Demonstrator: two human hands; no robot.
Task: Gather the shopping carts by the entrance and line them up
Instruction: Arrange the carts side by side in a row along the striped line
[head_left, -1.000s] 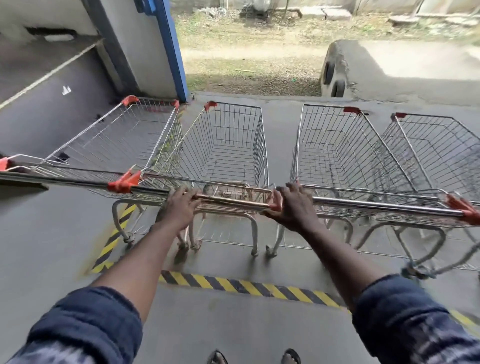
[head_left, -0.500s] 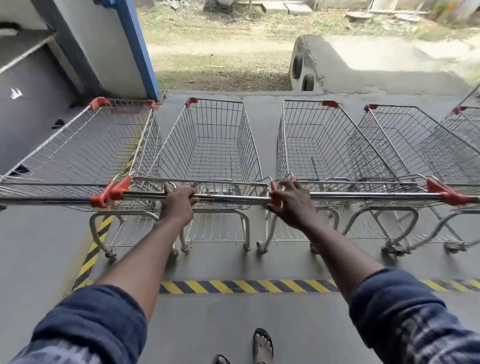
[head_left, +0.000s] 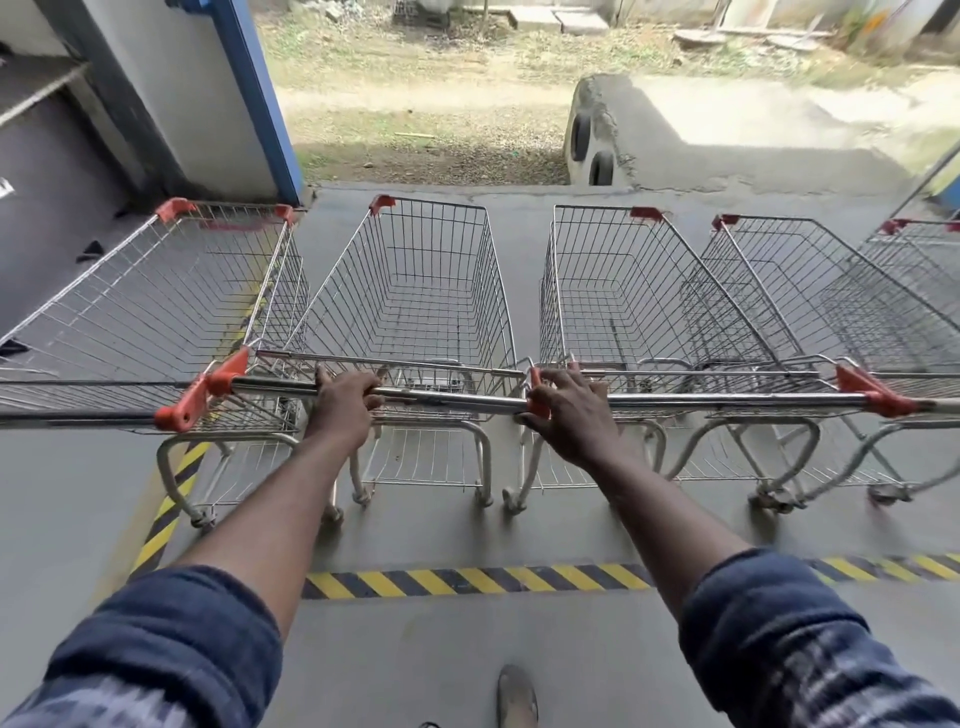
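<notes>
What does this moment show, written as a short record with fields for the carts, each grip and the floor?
carts: five wire shopping carts side by side, the rightmost partly out of view
left grip: curled round the handle of the second cart from the left
right grip: holds the orange end cap where the second and third handles meet
floor: grey concrete, yellow-black striped tape on the person's side of the wheels
beyond: blue-edged wall at left, bare ground outside
</notes>
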